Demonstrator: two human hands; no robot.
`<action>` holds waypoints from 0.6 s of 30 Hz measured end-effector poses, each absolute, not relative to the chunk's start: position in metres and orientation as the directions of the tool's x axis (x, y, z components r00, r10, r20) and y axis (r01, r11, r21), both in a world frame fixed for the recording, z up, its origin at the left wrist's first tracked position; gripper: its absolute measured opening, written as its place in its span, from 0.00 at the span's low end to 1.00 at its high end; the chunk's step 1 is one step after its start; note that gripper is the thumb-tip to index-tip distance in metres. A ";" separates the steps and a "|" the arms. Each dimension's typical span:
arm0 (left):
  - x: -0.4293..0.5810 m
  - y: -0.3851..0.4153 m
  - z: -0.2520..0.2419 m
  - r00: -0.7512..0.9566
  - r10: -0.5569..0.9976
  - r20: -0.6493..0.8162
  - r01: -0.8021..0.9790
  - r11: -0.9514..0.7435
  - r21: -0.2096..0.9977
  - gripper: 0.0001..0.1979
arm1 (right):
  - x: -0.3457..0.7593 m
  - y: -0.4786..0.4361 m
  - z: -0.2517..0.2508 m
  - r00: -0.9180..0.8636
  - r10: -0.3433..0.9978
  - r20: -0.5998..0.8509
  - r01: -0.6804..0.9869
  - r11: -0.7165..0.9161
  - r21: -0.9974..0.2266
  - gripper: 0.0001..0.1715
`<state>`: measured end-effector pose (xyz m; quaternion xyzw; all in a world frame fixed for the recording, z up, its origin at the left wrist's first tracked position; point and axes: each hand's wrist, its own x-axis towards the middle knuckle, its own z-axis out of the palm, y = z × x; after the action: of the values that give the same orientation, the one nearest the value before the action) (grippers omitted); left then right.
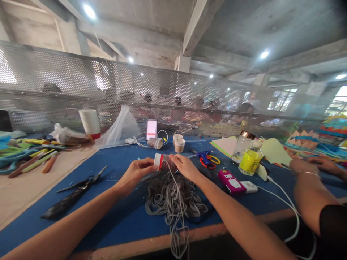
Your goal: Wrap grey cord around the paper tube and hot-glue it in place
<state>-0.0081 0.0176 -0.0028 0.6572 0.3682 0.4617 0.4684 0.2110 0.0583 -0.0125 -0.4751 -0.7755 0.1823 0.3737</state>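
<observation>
Both my hands hold a small paper cup (162, 162) lying on its side above the blue mat (116, 213). My left hand (137, 173) grips its white rim end. My right hand (184, 167) pinches the other end, where grey cord is wound round the cup. A strand runs from the cup down to a loose heap of grey cord (175, 200) that spills over the table's front edge.
Black scissors (84, 184) lie to the left, a blue glue gun (205, 159) and a pink-and-white box (233, 181) to the right. Two more cups (179, 142), jars (245, 151) and coloured paper stand behind. Another person's arms (311, 180) rest at the right. A mesh screen (173, 97) closes the back.
</observation>
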 end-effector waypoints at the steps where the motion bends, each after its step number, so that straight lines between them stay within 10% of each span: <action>1: -0.008 0.018 -0.003 0.302 0.919 0.255 0.040 -0.279 0.959 0.14 | 0.211 0.058 -0.012 -0.264 0.870 0.417 0.576 0.489 -0.655 0.30; 18: -0.012 0.027 -0.009 0.173 0.967 0.187 -0.093 -0.173 0.981 0.08 | 0.209 0.054 -0.010 -0.324 0.766 0.555 0.486 0.638 -0.597 0.23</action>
<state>-0.0123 0.0272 -0.0087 0.5668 0.3854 0.5148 0.5150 0.2086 0.0536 -0.0103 -0.3928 -0.7972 0.1632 0.4284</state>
